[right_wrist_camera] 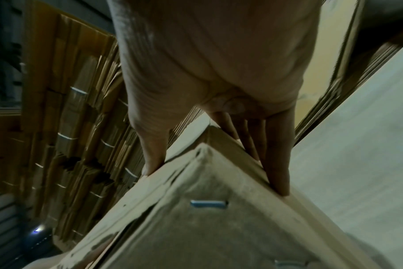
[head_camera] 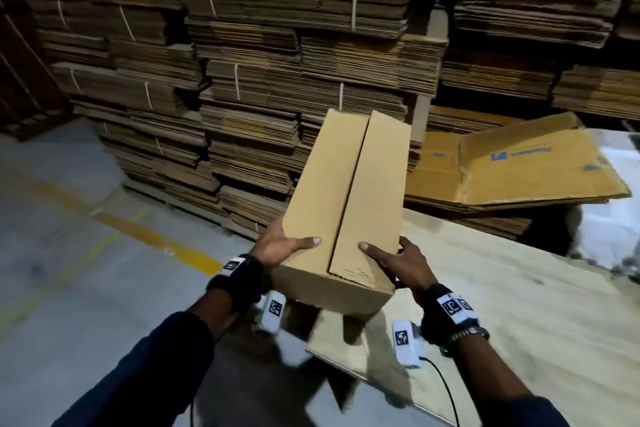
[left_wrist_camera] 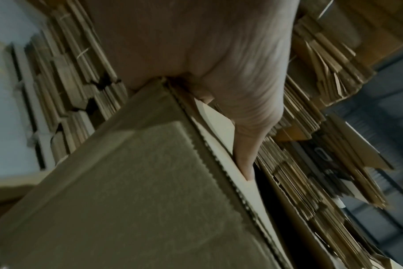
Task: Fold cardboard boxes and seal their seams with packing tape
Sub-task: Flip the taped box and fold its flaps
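Observation:
A plain brown cardboard box [head_camera: 346, 191] is held up in the air over the near corner of the table, long axis pointing away from me. Its two top flaps meet in a bare centre seam. My left hand [head_camera: 280, 248] grips the near left corner, thumb on top and fingers down the side. My right hand [head_camera: 398, 260] grips the near right corner the same way. The left wrist view shows the left hand [left_wrist_camera: 230, 63] on the box [left_wrist_camera: 136, 191] edge. In the right wrist view the right hand [right_wrist_camera: 207, 54] straddles a box [right_wrist_camera: 207, 227] corner with metal staples [right_wrist_camera: 208, 203].
Tall stacks of strapped flat cardboard [head_camera: 242, 62] fill the background. A pale wooden table [head_camera: 519, 288] lies to the right, with a flattened box carrying blue print [head_camera: 519, 166] at its far end. Grey floor with a yellow line [head_camera: 156, 236] is at left.

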`<state>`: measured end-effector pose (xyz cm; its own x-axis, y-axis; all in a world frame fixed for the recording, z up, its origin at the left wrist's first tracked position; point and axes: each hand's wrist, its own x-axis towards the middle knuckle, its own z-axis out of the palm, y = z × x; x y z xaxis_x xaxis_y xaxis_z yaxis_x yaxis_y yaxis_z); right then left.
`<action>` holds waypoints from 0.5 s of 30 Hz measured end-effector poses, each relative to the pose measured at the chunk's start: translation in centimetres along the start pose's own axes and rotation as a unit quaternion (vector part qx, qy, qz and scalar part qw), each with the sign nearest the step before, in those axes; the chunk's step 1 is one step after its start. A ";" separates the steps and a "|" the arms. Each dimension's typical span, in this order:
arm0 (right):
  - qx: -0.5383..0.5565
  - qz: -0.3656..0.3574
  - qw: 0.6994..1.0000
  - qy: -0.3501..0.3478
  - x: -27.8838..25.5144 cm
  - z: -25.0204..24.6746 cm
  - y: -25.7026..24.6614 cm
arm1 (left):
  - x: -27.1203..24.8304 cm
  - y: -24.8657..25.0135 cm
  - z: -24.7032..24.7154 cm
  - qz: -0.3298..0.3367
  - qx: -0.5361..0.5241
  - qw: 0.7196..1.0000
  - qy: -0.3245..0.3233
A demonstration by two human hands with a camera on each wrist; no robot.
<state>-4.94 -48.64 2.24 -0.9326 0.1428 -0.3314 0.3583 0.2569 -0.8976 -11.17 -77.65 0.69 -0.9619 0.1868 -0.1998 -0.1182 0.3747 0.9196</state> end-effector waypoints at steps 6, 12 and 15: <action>0.078 -0.065 0.995 -0.010 8.2 23.3 -4.0 | 7.7 -9.8 -22.2 0.008 0.070 0.997 0.037; 0.103 -0.045 0.990 -0.085 17.2 46.0 0.4 | 14.0 -27.2 -37.3 -0.037 0.161 0.984 0.068; 0.113 -0.031 0.988 -0.097 21.6 56.2 5.1 | 16.8 -37.6 -41.3 -0.033 0.181 0.979 0.086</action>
<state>-25.67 -97.94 -25.78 -0.9509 -0.0577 -0.3040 0.3023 0.0354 -0.9525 -33.04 -126.16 -23.27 -0.9859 0.0076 -0.1674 -0.1170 0.6839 0.7202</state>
